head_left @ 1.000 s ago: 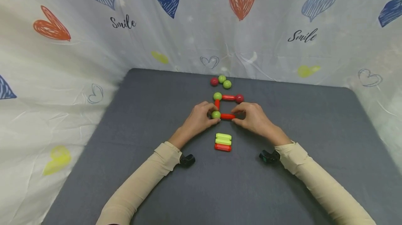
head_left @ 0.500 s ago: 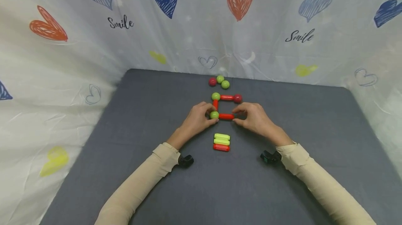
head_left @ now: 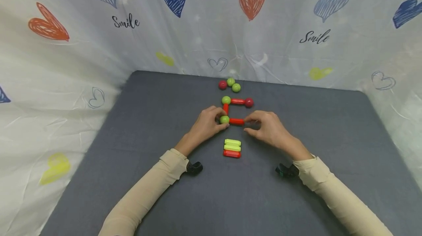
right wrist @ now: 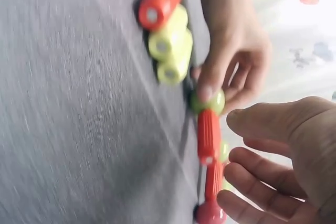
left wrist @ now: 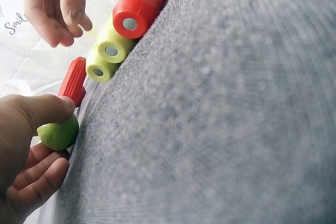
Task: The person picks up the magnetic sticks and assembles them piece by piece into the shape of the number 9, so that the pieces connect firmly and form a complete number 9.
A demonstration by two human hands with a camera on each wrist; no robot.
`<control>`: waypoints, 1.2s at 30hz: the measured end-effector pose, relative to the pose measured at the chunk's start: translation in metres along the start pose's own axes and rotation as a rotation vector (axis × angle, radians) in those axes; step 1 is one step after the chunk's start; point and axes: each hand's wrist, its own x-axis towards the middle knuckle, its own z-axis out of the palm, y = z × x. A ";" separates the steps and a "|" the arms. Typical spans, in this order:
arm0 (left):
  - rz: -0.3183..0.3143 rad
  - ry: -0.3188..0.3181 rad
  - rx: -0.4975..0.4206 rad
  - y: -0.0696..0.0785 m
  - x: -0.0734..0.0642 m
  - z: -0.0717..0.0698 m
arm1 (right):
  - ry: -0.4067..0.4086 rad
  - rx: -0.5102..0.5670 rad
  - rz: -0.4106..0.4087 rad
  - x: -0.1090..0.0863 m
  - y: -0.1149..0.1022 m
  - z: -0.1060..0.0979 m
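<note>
My left hand (head_left: 207,125) pinches a green ball (head_left: 224,119) at the near left corner of a three-sided frame of rods and balls. From that ball a red rod (head_left: 236,121) runs right to a free end. Another red rod (head_left: 225,108) leads back to a second green ball (head_left: 226,100), then a third red rod (head_left: 238,101) reaches a red ball (head_left: 249,102). Beside the near rod's free end is my right hand (head_left: 271,129), thumb and fingers spread with nothing between them, as the right wrist view confirms.
Two yellow rods (head_left: 232,145) and one red rod (head_left: 232,154) lie side by side nearer me, metal discs in their ends. Behind the frame sit a loose red ball (head_left: 222,84) and two green balls (head_left: 233,85). A heart-printed curtain (head_left: 211,23) hangs behind the grey tabletop (head_left: 158,104).
My right thumb and fingers have parted and come off the near red rod's end, the hand shifting slightly right and towards me. My left hand keeps its grip on the green ball.
</note>
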 end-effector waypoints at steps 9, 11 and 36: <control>0.010 0.004 0.004 0.000 0.001 -0.002 | -0.098 0.005 -0.061 -0.001 -0.022 0.014; 0.012 0.003 0.004 0.000 0.002 -0.002 | -0.134 0.004 -0.056 0.001 -0.025 0.018; 0.008 -0.010 0.013 0.002 0.000 0.000 | -0.318 0.009 -0.034 0.010 -0.030 0.030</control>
